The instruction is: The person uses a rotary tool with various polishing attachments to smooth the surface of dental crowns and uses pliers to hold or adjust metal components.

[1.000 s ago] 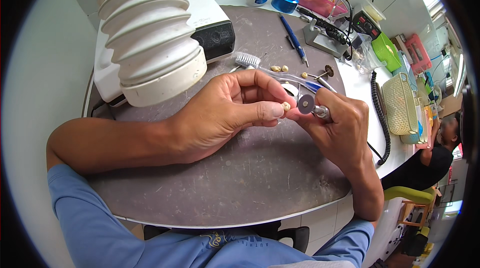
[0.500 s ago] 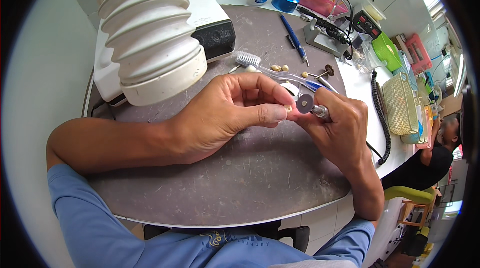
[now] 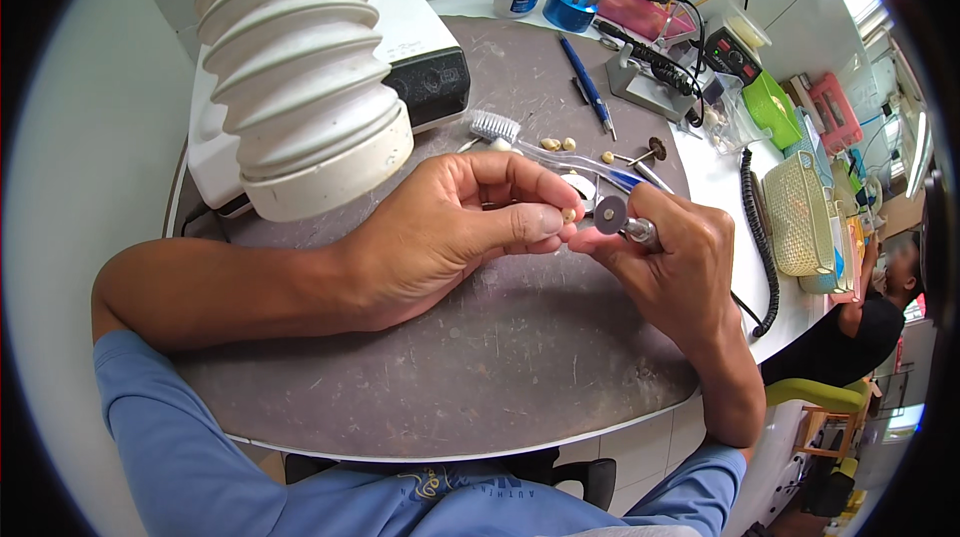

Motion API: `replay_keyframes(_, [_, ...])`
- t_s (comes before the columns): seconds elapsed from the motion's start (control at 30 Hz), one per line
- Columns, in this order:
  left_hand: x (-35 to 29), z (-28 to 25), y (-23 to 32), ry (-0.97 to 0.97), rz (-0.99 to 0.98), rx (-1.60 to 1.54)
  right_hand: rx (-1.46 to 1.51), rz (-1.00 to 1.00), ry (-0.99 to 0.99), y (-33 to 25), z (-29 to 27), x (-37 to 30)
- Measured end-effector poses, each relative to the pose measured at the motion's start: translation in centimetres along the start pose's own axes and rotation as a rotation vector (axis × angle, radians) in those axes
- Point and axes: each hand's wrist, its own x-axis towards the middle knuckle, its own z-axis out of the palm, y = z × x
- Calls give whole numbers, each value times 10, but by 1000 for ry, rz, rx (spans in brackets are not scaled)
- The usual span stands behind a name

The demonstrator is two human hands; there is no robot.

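Note:
My left hand [image 3: 470,212] pinches a small cream-coloured dental crown [image 3: 569,216] between thumb and fingertips. Facing it, my right hand [image 3: 680,247] is closed around a metal rotary handpiece [image 3: 640,231]. A round dark grey grinding disc [image 3: 610,215] is mounted at the tool's tip, a little to the right of the crown and apart from it. Just beyond the hands lie a clear-handled brush [image 3: 497,125], several more small cream crowns [image 3: 552,145], and a brown wheel on a shank [image 3: 656,149]. A white round thing behind my fingers is partly hidden.
A ribbed white hose [image 3: 300,77] hangs over the left of the grey mat [image 3: 450,377], before a white box-shaped machine [image 3: 430,77]. At the back stand a blue bur holder [image 3: 570,11] and a tool stand [image 3: 650,82]. Baskets [image 3: 795,207] and a coiled cord [image 3: 757,247] are rightward; a person sits beyond.
The crown in my left fingertips has turned slightly and shifted a little to the left, opening a wider gap to the disc. My right hand has hardly moved.

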Motion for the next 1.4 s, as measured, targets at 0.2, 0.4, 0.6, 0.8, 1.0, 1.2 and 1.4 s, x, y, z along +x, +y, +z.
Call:
replay_keyframes(0.2, [0,-2,0,-23,7,-5,9,-32,14,3,2,0])
replay_keyframes(0.4, [0,-1,1,-21,-5,-6,2,5,2,2,2,0])
replay_keyframes(0.6, [0,-2,0,-26,-5,-1,-9,5,-8,3,3,0])
replay_keyframes(0.8, [1,-2,-1,-18,3,6,-20,33,-39,3,2,1])
replay_keyframes(1.0, [1,-1,1,-25,-23,-6,-13,12,-59,4,1,0])
replay_keyframes(1.2, [0,0,1,-17,-18,-8,-34,-7,-76,3,1,0])
replay_keyframes(1.4, [0,-1,2,-22,-23,-18,-45,-15,-106,2,0,0])
